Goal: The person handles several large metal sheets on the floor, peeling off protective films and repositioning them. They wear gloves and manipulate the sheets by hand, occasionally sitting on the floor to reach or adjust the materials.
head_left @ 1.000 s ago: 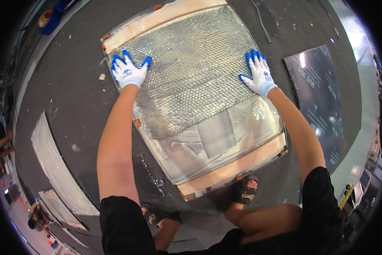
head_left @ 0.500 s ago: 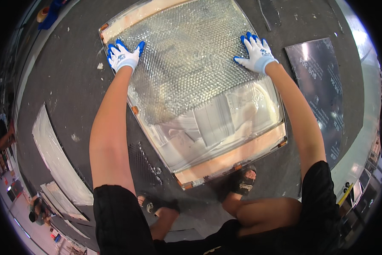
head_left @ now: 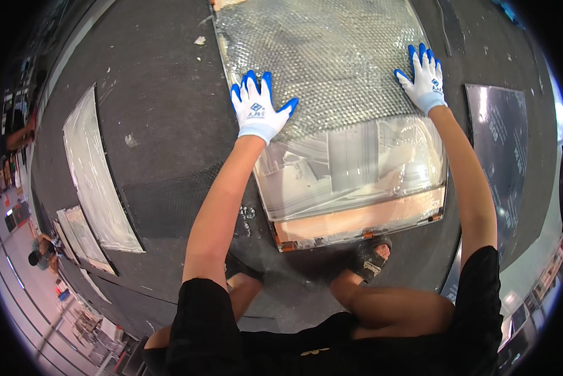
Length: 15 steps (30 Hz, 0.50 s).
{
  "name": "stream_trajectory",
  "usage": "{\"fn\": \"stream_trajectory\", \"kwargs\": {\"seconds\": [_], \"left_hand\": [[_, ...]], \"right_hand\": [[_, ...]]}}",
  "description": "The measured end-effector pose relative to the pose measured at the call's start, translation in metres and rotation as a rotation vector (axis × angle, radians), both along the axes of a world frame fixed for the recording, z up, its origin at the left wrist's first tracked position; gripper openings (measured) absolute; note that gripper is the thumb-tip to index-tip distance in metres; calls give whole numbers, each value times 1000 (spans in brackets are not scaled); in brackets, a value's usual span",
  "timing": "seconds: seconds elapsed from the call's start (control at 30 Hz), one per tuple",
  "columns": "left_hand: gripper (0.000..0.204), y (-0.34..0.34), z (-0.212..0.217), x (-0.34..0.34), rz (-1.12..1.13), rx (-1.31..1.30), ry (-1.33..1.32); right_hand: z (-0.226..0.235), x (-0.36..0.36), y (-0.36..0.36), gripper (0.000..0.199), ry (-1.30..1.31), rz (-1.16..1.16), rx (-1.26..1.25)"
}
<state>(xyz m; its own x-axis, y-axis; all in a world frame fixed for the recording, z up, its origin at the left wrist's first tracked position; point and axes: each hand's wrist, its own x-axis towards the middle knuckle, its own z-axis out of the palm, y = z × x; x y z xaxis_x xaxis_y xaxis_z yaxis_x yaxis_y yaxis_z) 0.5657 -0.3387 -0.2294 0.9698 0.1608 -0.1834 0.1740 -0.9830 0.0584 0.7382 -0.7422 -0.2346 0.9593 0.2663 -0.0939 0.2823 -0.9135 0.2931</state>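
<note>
A silvery honeycomb-patterned sheet (head_left: 331,69) lies over most of a framed flat panel (head_left: 356,216). Between the sheet and the panel's near strip, a glossy, smeared whitish coating (head_left: 350,160) shows. My left hand (head_left: 256,109), in a white glove with blue fingertips, rests flat on the sheet's left edge near its near corner, fingers spread. My right hand (head_left: 424,78), gloved alike, lies with fingers outstretched on the sheet's right edge. Neither hand grips anything. The far end of the panel runs out of view.
On the dark work surface (head_left: 162,125), a long white-coated panel (head_left: 96,169) lies at left, with smaller pale panels (head_left: 84,241) nearer. A dark film-covered metal sheet (head_left: 497,150) lies at right. My sandalled foot (head_left: 372,260) shows below the panel. Another person (head_left: 43,250) is far left.
The view has turned, so the panel appears straighter and farther right. My left hand has come nearer to me along the sheet's left edge. My right hand stays by the right edge.
</note>
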Motion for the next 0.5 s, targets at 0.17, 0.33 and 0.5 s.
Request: {"fn": "stream_trajectory", "kwargs": {"seconds": [0.17,0.33,0.5], "left_hand": [[93,30,10,90,177,-5,-410],[109,73,-7,176,104,195,-199],[117,71,-5,192,112,148,76]], "right_hand": [[-3,1,69,86,70,232,339],[-21,-7,96,93,66,240,325],[-19,-12,90,91,39,239,414]]}}
